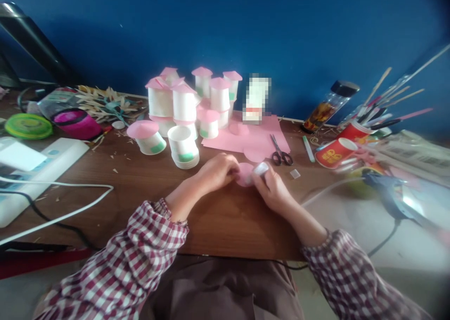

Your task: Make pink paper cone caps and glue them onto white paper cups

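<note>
On the worktop [228, 221], a paper disc [243, 174] lies between my left fingers [229, 164] and my right fingers [259, 183]. Beyond it is a paper sheet [225, 139], scissors [279, 156] across its near right part. Left of that sheet stands a stack of paper cups [183, 146], roofed cups [184, 104] behind; farther left, a power strip [56, 163]. Rightward lie a marker [309, 149], then a paper cup [333, 152].

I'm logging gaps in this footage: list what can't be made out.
All in the head view:
Pale object: identity, blurred and partly covered by the right hand.
Pink disc: left edge, covered by the left hand.
Upright white item: details, pixelated.
White block: far end, cut by the left edge.
</note>
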A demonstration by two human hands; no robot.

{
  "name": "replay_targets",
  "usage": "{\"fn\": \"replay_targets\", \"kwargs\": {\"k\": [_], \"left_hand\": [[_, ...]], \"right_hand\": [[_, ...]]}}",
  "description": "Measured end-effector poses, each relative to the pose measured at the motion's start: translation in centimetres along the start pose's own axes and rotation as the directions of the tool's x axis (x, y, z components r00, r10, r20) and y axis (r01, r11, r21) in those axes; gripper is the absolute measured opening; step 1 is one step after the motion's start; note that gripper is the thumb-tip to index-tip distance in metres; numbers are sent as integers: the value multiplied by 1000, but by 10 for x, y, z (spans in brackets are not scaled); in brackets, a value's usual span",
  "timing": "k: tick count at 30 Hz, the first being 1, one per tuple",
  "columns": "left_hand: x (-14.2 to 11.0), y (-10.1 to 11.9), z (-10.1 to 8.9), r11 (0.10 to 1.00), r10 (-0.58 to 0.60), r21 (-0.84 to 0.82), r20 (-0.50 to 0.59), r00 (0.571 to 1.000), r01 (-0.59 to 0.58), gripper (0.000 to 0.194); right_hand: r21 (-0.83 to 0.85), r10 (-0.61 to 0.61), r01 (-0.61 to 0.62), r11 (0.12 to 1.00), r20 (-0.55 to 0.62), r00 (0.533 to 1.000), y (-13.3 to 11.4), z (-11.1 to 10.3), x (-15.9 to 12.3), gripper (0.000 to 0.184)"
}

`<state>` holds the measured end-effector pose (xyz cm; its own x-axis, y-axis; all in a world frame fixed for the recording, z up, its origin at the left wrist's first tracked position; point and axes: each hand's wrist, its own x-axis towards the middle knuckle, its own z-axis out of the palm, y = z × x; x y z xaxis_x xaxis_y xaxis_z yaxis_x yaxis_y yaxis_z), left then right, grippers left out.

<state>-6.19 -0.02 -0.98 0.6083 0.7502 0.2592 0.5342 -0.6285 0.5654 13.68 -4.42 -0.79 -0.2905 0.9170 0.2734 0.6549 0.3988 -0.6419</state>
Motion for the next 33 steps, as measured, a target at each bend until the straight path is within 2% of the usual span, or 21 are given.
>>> {"fn": "replay_targets", "kwargs": {"k": [4, 6, 10, 12, 18, 20, 22, 25, 27, 29, 33], "left_hand": [[1, 0, 1, 1000, 9, -5, -9, 1000, -9, 12], [1, 0, 1, 1000, 9, -1, -10, 1000, -9, 11], [0, 0, 1, 1000, -3, 6, -10, 1000, 3, 10], [0, 0, 1, 1000, -3, 1, -11, 1000, 3, 9], [0, 0, 0, 1000, -2, 5, -9, 1000, 2, 10], [0, 0, 0, 1000, -5, 12, -11, 1000, 5, 10], [0, 1, 0, 1000, -6, 14, -12, 1000, 6, 10], [-1, 1, 0, 1000, -11, 8, -9, 1000, 11, 9], [0, 1, 0, 1000, -12, 0, -8, 1000, 12, 9], [0, 1, 0, 1000, -4, -6, -9, 1000, 4, 9], [1, 0, 1, 1000, 9, -6, -10, 1000, -10, 11]], "right_hand": [[-224, -51, 71, 972, 94, 994, -7, 4, -2, 15], [-205, -49, 65, 977, 81, 996, -7, 4, -2, 13], [28, 3, -3, 1000, -26, 1000, -3, 0, 0, 12], [68, 14, -11, 998, -37, 999, -2, -1, 1, 12], [-141, 14, -7, 990, 46, 999, -3, 3, -1, 14], [-160, 7, 4, 987, 65, 998, -3, 2, -1, 12], [-66, 6, -4, 998, 37, 999, -2, 0, 0, 13], [110, 16, -8, 994, -71, 997, -1, -3, 1, 16], [131, 17, -3, 991, -100, 995, -1, -2, 1, 16], [75, 11, -8, 997, -45, 999, -2, 0, 0, 15], [-156, 7, 5, 988, 73, 997, -4, 4, -2, 16]]}}
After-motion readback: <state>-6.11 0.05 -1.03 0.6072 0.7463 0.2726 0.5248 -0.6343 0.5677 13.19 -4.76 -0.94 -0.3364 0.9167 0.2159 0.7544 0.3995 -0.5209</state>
